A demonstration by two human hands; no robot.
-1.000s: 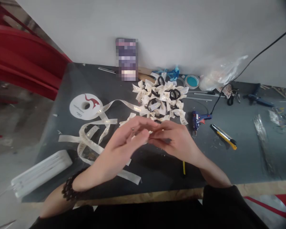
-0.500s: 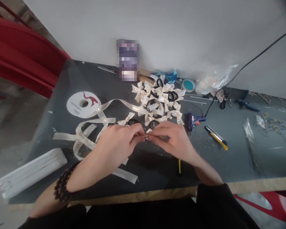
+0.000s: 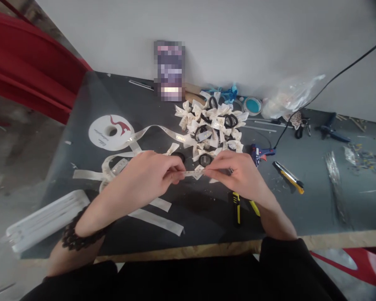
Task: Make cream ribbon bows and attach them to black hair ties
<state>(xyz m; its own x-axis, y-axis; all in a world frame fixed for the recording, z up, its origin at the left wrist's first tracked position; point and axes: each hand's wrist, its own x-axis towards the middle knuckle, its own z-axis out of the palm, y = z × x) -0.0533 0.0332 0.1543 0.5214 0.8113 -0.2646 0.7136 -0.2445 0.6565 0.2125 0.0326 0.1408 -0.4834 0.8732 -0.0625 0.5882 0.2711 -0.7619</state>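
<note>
Between my two hands a short piece of white printed ribbon (image 3: 196,172) is stretched, with a fold or knot near its right part. My left hand (image 3: 150,173) pinches one end, and my right hand (image 3: 235,170) pinches it just right of the knot. Right behind my fingers lies a pile of white ribbon bows (image 3: 217,124) with black hair ties among them. A ribbon spool (image 3: 100,140) lies at the left, its ribbon running loosely towards the pile. Cut ribbon strips (image 3: 159,221) lie near my left forearm, which partly covers them.
A blue glue gun (image 3: 259,152) and a yellow utility knife (image 3: 290,177) lie to the right. Yellow-black handled pliers (image 3: 236,207) are partly under my right hand. A white case (image 3: 50,219) sits at the left edge. A blurred upright object (image 3: 169,71) leans on the wall.
My hands have drawn apart, pulling the ribbon out between them so its knot shows. More of the yellow-black handles has come into view below my right hand.
</note>
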